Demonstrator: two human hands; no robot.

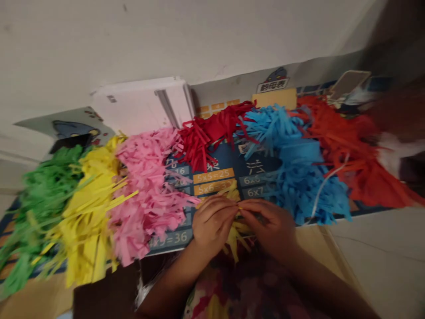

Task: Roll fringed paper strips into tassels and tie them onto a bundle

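left hand (212, 223) and right hand (270, 226) meet fingertip to fingertip, knuckles up | both grips pinched on yellow fringed paper (234, 230) | thin cut strips, bunched, splaying toward the body

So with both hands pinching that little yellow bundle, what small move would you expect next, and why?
Probably a short twist or tuck of the fringed yellow paper bundle. The left hand and right hand meet fingertip to fingertip on it, both in a closed grip, above the multiplication mat. Its strips hang loose below, unlike the finished-looking yellow pile alongside.
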